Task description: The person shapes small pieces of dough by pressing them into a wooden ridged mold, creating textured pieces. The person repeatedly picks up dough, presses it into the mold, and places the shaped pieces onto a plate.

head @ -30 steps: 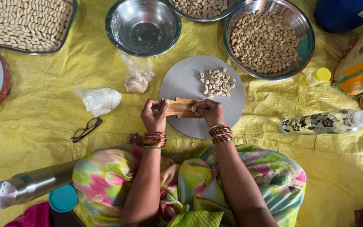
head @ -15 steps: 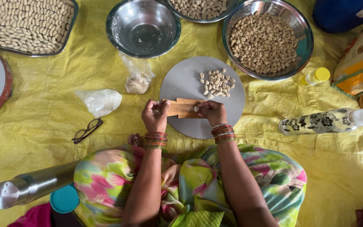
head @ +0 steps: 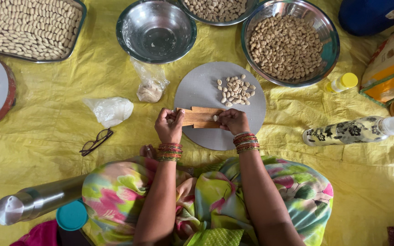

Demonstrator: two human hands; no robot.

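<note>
A small ridged wooden board lies on the near part of a round grey board. My left hand grips the wooden board's left end. My right hand is at its right end, fingertips pressing a small pale dough piece against the ridges. A little heap of shaped pale pieces rests on the grey board just beyond my right hand. Both wrists wear stacked bangles.
Past the grey board stand an empty steel bowl and a steel bowl of shaped pieces. A tray of pieces sits far left. Two plastic bags, glasses, a steel flask and a patterned bottle lie around.
Both hands stay on the wooden board with barely any movement; the view has shifted slightly.
</note>
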